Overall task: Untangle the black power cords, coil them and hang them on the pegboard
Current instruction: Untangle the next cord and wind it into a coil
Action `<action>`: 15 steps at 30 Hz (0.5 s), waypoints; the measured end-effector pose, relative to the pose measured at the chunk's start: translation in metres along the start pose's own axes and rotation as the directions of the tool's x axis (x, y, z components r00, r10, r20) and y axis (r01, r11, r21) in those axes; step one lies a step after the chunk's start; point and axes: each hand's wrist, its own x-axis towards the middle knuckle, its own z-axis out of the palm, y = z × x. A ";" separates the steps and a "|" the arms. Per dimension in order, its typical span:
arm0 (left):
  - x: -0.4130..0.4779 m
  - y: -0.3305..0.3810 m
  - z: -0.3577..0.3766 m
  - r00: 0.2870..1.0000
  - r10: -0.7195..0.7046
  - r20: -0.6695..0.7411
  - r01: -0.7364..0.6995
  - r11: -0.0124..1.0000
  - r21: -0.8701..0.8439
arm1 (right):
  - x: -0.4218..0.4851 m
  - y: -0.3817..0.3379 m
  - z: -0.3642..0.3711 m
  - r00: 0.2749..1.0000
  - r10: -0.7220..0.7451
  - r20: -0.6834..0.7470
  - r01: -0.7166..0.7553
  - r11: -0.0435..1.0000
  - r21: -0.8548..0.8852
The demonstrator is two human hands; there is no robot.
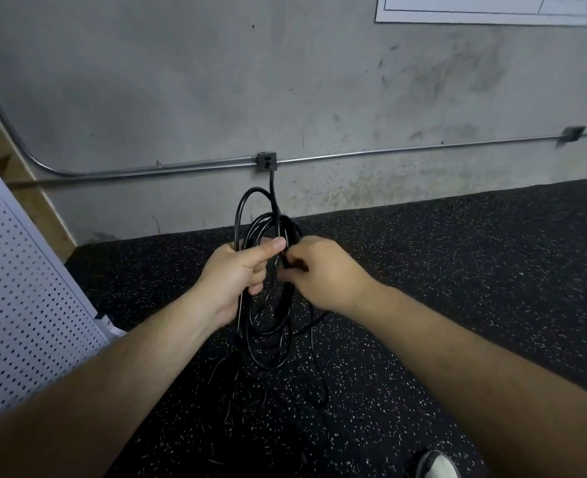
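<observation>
Nothing on the wall sheet (492, 8) can be read.

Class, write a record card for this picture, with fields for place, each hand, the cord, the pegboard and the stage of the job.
Place: speckled black floor beside a grey wall
Left hand: grips the gathered loops of the cord
Right hand: pinches a strand next to the left hand
Cord: black, in loose loops, with a tail hanging toward the floor
Pegboard: white, at the left edge, apart from the cord
Stage: coiling under way, cord not yet hung
</observation>
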 end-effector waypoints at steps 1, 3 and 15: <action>0.000 0.000 -0.001 1.000 0.008 0.008 -0.008 1.000 -0.008 | 0.003 -0.001 -0.003 0.999 0.031 -0.025 -0.030 0.998 0.056; -0.001 -0.004 -0.004 0.999 0.024 0.046 -0.025 1.000 0.012 | 0.009 -0.004 -0.013 0.984 0.161 -0.078 -0.128 0.939 0.318; -0.007 -0.021 0.006 0.999 -0.018 0.035 0.014 0.994 0.105 | 0.020 -0.013 -0.030 0.983 0.178 -0.046 -0.068 0.585 0.808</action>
